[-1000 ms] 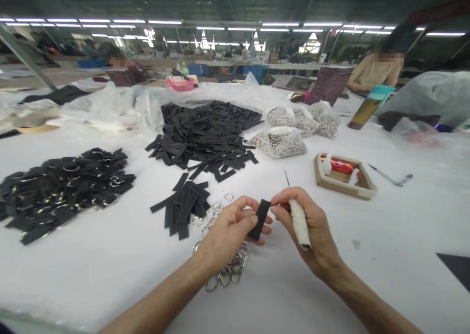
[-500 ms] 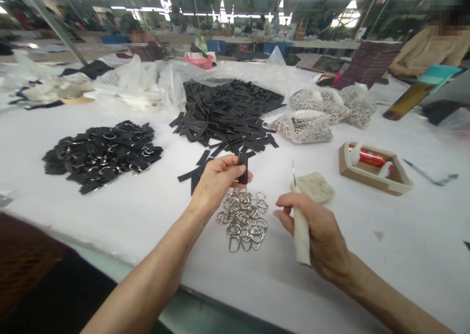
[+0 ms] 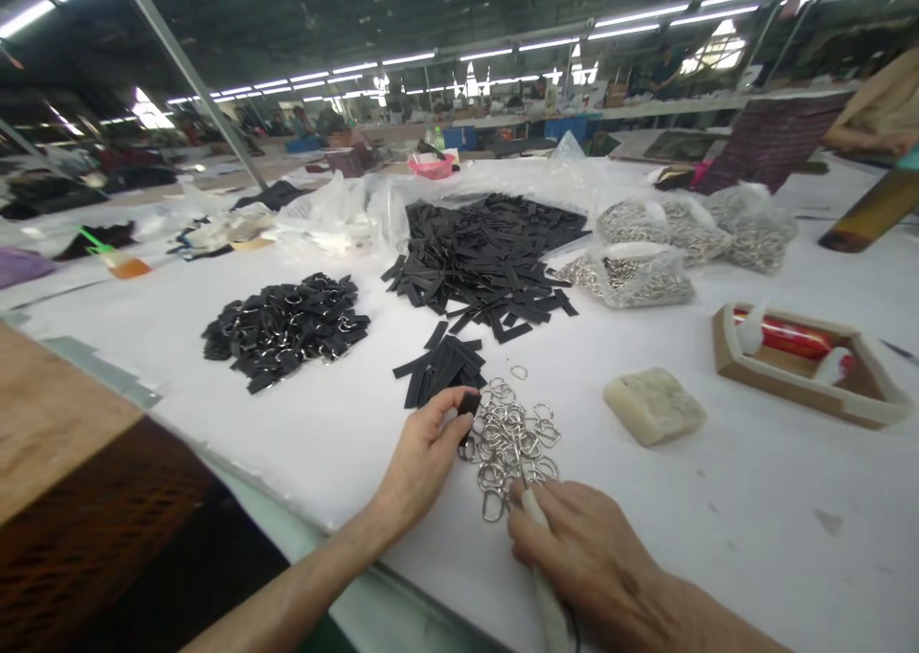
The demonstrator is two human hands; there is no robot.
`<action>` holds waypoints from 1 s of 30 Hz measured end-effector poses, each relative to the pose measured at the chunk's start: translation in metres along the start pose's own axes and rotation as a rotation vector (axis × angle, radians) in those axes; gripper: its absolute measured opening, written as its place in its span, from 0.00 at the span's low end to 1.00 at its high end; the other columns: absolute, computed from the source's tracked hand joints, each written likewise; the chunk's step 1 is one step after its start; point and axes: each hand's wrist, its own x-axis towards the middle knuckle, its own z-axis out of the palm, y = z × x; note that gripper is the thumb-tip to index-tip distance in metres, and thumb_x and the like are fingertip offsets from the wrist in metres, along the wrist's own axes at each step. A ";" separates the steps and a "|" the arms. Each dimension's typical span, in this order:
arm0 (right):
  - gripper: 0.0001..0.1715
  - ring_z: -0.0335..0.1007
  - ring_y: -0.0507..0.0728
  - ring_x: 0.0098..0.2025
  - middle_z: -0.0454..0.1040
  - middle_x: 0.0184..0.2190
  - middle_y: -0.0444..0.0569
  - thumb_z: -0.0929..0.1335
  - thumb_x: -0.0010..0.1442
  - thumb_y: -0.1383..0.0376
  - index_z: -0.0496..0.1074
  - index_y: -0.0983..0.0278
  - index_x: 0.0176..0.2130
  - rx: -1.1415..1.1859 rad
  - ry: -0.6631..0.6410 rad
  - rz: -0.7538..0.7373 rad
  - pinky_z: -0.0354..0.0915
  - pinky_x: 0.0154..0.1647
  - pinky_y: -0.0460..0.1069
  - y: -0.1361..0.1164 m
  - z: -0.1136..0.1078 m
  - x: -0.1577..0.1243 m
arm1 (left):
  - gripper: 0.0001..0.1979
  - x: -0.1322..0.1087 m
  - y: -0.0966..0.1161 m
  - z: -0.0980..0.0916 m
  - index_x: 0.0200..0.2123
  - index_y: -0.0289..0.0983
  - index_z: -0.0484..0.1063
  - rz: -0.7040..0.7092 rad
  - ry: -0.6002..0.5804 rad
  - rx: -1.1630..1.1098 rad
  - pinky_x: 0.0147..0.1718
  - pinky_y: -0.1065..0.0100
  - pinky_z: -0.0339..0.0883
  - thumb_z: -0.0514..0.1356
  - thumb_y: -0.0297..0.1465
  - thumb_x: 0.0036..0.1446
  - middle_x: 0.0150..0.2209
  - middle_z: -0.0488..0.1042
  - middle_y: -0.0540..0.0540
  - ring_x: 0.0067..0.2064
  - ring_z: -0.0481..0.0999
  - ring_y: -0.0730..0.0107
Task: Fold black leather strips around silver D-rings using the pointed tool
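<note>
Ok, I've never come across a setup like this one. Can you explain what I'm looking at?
There is no machine here: a person works with two bare hands, and every picture comes from one camera worn on the head, looking forward and down.

The left hand holds a short black strip. The right hand holds a pale-handled tool, its fingers by loose metal rings; whether they grip one, I cannot tell.

On the white table lie a big heap of black strips, a smaller bunch, a pile of strips with rings, clear bags of metal pieces, a pale block and an open tray.
</note>
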 end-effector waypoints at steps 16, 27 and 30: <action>0.10 0.63 0.56 0.27 0.69 0.28 0.49 0.57 0.57 0.76 0.63 0.64 0.33 -0.023 -0.045 0.158 0.59 0.26 0.48 0.016 -0.004 -0.009 | 0.07 0.005 0.015 0.044 0.24 0.38 0.65 0.049 -0.124 0.020 0.48 0.66 0.59 0.51 0.22 0.49 0.42 0.73 0.48 0.47 0.69 0.65; 0.09 0.62 0.53 0.29 0.69 0.30 0.50 0.57 0.61 0.73 0.63 0.65 0.36 0.136 0.039 0.229 0.61 0.28 0.47 0.032 -0.021 -0.009 | 0.06 0.007 0.024 0.035 0.33 0.36 0.68 -0.059 -0.044 -0.366 0.40 0.64 0.65 0.55 0.30 0.51 0.40 0.74 0.45 0.40 0.71 0.65; 0.08 0.61 0.53 0.27 0.68 0.28 0.48 0.57 0.61 0.71 0.63 0.65 0.35 0.132 0.038 0.216 0.59 0.26 0.47 0.029 -0.024 -0.009 | 0.02 -0.018 0.021 0.014 0.28 0.38 0.65 -0.066 -0.011 -0.256 0.51 0.59 0.58 0.56 0.30 0.52 0.50 0.70 0.45 0.51 0.67 0.60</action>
